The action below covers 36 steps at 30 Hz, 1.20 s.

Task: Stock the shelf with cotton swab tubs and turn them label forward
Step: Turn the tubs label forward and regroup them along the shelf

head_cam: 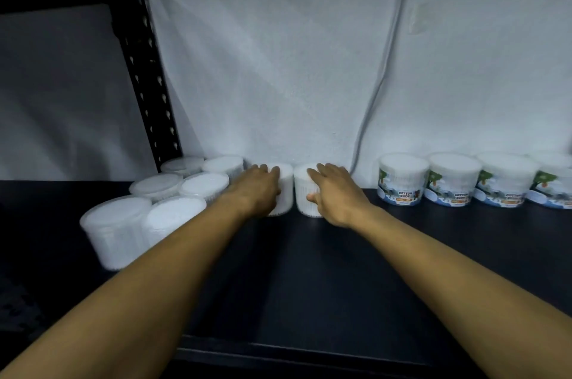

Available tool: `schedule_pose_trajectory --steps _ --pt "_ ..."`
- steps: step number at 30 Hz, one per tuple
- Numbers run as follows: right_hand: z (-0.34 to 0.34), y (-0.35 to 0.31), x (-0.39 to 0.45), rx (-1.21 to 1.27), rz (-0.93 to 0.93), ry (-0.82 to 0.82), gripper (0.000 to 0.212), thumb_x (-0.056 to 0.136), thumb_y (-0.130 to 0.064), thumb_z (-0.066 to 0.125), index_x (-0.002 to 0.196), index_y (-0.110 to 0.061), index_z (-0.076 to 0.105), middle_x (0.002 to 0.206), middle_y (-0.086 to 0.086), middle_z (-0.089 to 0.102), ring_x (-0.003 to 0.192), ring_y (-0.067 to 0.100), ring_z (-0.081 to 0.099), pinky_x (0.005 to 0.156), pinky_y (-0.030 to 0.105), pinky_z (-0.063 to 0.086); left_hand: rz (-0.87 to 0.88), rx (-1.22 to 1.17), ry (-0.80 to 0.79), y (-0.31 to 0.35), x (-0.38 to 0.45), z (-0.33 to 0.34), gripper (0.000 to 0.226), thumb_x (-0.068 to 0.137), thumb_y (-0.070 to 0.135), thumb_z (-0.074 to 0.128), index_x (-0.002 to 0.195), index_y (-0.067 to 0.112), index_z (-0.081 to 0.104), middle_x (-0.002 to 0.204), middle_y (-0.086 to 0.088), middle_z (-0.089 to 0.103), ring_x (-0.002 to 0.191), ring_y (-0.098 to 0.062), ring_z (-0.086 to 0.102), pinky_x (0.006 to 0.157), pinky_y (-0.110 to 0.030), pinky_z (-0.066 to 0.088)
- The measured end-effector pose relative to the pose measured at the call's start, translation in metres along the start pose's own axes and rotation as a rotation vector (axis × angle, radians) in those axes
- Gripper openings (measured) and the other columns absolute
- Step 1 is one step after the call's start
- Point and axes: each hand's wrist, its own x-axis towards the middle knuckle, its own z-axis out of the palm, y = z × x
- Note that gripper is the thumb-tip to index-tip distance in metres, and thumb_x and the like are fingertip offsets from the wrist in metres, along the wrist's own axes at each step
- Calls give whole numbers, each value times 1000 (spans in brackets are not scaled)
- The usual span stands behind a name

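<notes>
Two white cotton swab tubs stand side by side at the back middle of the dark shelf [309,270], their plain sides towards me. My left hand [257,189] grips the left tub [284,189], fingers curled over its lid. My right hand [334,193] grips the right tub [301,189], thumb on its front wall and fingers over the top. At the back right, several tubs [402,180] stand in a row with their "Cotton Buds" labels facing forward.
A cluster of several tubs [114,230] with no label showing fills the left part of the shelf. A black perforated upright [145,69] rises at the left. A white wall with a hanging cable [387,69] closes the back.
</notes>
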Motion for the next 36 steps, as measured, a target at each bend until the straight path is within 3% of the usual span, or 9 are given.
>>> schedule_pose_trajectory --steps 4,10,13,16,19,25,28,32,36 --pt "-29 0 -51 31 -11 -38 51 95 -26 52 140 -8 37 141 12 41 130 30 31 109 35 22 70 -67 -2 17 -35 -6 47 93 21 50 138 10 38 131 -12 47 124 -28 42 98 -42 41" --pt "-62 3 -121 -12 -15 -53 52 93 -29 54 139 -9 41 142 11 42 132 28 33 109 34 23 172 -221 50 51 -101 -20 23 87 18 48 108 11 51 112 -7 52 114 -28 47 95 -41 41" --pt "-74 9 -155 -8 -45 -39 52 93 -28 55 139 -10 41 145 9 39 136 25 29 111 28 17 197 -260 35 68 -127 -26 32 89 16 48 120 8 52 127 -11 51 127 -28 40 106 -39 34" --pt "-81 20 -183 43 -77 -28 58 92 -28 58 145 -18 36 154 1 29 142 18 19 113 21 8 271 -306 38 77 -147 -31 41 93 17 51 134 9 49 142 -7 46 139 -20 30 112 -28 23" --pt "-88 34 -204 112 -122 -3 60 86 -24 65 141 -23 42 151 -6 35 141 10 22 115 22 6 381 -381 55 75 -159 -32 54 93 15 57 145 17 42 155 0 32 145 -11 19 114 -14 10" --pt "-101 54 -229 185 -124 -65 63 84 -18 66 138 -37 40 151 -13 28 141 -2 10 119 33 10 496 -401 12 67 -166 -37 56 93 12 59 142 33 44 157 10 21 144 0 10 108 -4 -2" --pt "-102 57 -234 240 -127 -88 63 85 -13 65 137 -38 39 149 -22 24 140 -7 5 118 33 14 497 -403 -18 66 -165 -40 56 93 15 61 139 41 45 158 13 19 144 3 8 112 -10 -1" --pt "-106 56 -236 287 -118 -114 71 84 -21 68 142 -40 31 152 -22 18 141 -6 4 119 33 12 432 -457 -92 63 -169 -50 65 91 30 65 143 51 33 156 21 17 141 6 10 114 -17 5" --pt "-114 44 -231 342 31 -95 87 78 -54 64 147 -44 12 156 -17 11 143 3 9 118 34 15 167 -459 -62 79 -169 -62 99 73 79 53 152 38 12 154 9 33 138 -14 36 112 -39 33"
